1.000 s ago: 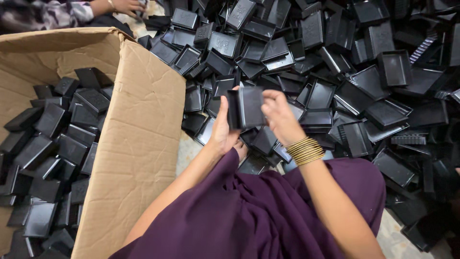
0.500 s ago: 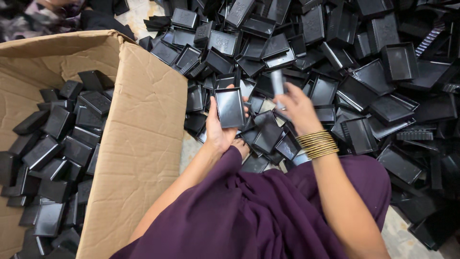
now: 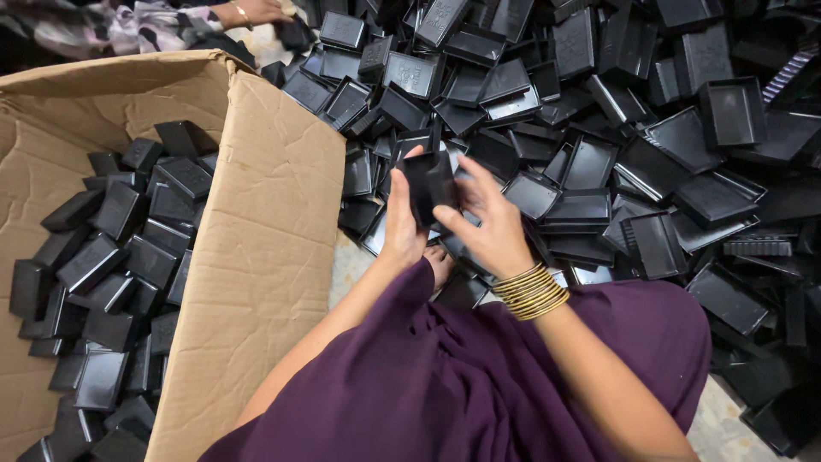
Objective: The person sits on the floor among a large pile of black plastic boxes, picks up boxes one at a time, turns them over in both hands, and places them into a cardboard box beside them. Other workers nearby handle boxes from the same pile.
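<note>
Right hand (image 3: 487, 227) has rejoined left hand (image 3: 402, 227) on the black tray (image 3: 428, 184).

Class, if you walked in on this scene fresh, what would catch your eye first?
First, the huge heap of black plastic trays covering the floor at right. Next, the cardboard box at left, partly filled with the same pieces. In the middle, the left hand and right hand together hold one black piece.

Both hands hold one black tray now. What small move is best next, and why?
Probably swing the tray left and drop it into the box. The left hand and right hand both grip it, and the open box beside them already holds similar trays.
</note>
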`<state>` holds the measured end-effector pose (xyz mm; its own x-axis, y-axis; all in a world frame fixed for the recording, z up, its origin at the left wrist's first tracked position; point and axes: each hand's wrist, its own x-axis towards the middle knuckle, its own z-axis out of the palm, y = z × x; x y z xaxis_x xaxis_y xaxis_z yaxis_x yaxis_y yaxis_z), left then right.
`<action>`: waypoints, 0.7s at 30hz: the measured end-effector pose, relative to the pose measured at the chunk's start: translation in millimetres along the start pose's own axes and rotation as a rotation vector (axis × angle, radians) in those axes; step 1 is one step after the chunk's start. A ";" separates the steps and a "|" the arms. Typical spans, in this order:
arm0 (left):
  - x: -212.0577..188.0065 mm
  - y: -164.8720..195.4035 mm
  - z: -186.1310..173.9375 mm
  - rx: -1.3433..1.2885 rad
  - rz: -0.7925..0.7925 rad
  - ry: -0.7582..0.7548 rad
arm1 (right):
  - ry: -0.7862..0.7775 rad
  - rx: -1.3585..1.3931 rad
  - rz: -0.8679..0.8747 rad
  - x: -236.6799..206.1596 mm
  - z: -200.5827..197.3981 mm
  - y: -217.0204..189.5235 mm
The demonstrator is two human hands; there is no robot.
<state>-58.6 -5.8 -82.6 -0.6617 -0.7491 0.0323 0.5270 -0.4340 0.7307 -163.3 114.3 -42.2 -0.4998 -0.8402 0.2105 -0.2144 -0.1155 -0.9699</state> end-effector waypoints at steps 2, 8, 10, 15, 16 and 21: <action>-1.8 0.0 2.7 0.167 0.080 -0.042 | 0.008 -0.091 -0.014 -1.6 3.6 -8.4; -5.0 3.0 8.4 0.455 0.187 -0.144 | 0.023 -0.008 0.031 -0.8 4.4 -15.2; -5.8 3.9 9.3 0.473 0.172 -0.153 | 0.021 -0.044 0.033 -1.3 5.7 -14.4; -8.4 5.0 10.3 0.512 0.141 -0.174 | -0.018 -0.007 0.057 -1.0 4.6 -11.8; -8.7 5.2 10.6 0.513 0.143 -0.177 | -0.029 -0.001 0.059 -0.5 3.4 -11.7; -8.3 6.0 12.5 0.426 0.126 -0.178 | -0.044 0.068 0.092 -0.5 0.9 -14.9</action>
<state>-56.7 4.0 -69.9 -0.7072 -0.6694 0.2274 0.3679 -0.0738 0.9269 -159.1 116.0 -27.9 -0.4773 -0.8711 0.1159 -0.1110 -0.0711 -0.9913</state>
